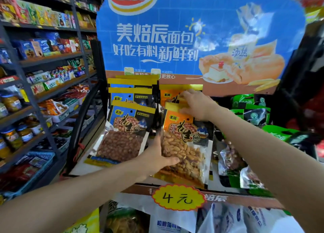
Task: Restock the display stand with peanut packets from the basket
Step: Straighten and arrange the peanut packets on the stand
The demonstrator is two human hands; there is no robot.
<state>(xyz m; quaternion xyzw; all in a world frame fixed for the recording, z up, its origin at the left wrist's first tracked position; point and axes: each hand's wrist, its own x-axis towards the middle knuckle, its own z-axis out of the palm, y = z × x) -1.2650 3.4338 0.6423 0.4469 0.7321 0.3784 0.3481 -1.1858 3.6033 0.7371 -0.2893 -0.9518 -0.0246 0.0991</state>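
Observation:
An orange peanut packet [188, 138] stands at the front of the middle row on the display stand [220, 196]. My left hand [157, 160] grips its lower left edge, thumb across the clear window of peanuts. My right hand [196, 105] rests on the packet's top edge, fingers touching the orange packets [172, 94] behind it. To the left leans a row of blue peanut packets [128, 120]. No basket is in view.
Green packets [252, 110] fill the stand's right side. A yellow price tag [178, 196] hangs on the front lip, above bagged goods [168, 222]. Snack shelves [43, 61] line the left, with a blue crate [35, 166] low down. A blue advertising board [192, 38] backs the stand.

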